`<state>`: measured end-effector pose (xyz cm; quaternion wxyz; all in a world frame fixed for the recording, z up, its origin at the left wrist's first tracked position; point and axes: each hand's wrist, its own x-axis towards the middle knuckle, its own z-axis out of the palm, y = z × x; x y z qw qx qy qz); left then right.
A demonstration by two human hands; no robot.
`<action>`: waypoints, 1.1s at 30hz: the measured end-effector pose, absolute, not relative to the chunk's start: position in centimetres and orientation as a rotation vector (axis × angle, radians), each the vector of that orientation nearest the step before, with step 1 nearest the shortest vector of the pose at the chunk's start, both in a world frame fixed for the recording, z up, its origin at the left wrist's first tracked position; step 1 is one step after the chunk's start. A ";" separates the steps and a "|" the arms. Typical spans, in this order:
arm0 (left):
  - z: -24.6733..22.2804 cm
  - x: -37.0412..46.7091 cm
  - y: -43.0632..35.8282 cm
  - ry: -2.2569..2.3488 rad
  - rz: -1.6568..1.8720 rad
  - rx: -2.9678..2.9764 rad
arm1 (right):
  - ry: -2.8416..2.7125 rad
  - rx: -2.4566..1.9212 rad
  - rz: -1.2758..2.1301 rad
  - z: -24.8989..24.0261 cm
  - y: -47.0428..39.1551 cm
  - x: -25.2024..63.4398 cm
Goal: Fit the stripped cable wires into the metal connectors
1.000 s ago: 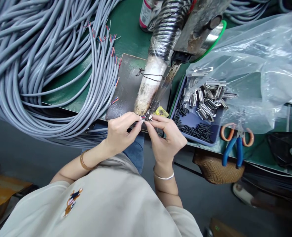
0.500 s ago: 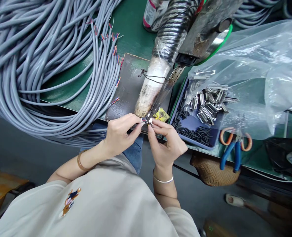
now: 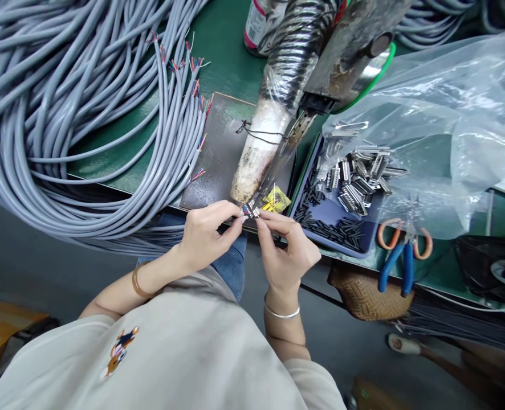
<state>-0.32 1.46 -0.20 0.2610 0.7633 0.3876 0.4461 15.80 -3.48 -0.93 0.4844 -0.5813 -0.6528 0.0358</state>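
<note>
My left hand (image 3: 212, 233) is closed in a pinch on thin coloured wires (image 3: 244, 209) at the near edge of the dark board. My right hand (image 3: 287, 245) pinches the right end of a small metal pin connector (image 3: 255, 211), which the wires meet. The pointed end of a soldering iron (image 3: 273, 168) comes down from above, close to the connector; whether they touch I cannot tell. Left of the iron, a white tube mouth (image 3: 252, 159) on a flexible duct hangs over the dark board (image 3: 218, 136). A yellow sponge (image 3: 281, 200) lies just beyond my right fingertips.
Grey cables (image 3: 150, 165) with stripped ends cover the left. A blue tray (image 3: 325, 213) with metal connectors (image 3: 359, 179) and black sleeves (image 3: 338, 232) stands right, partly under a plastic bag (image 3: 419, 142). Blue-handled pliers (image 3: 400, 262) overhang the edge. A person's foot (image 3: 404, 344) shows below right.
My fingertips have shifted slightly, and more of the connector's pins and wires shows between them. The whole view has moved a little; both hands keep their pinch.
</note>
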 end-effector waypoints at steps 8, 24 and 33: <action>0.0 -0.5 1.4 1.059 1.142 1.932 | -1.202 -1.253 -0.091 -0.8 -5.0 16.5; 0.1 -0.1 2.0 1.079 1.312 2.065 | -1.525 -1.373 0.137 -1.0 -2.9 15.0; 0.3 -0.1 2.1 1.033 1.333 2.102 | -1.584 -1.385 0.046 -0.6 -2.9 15.1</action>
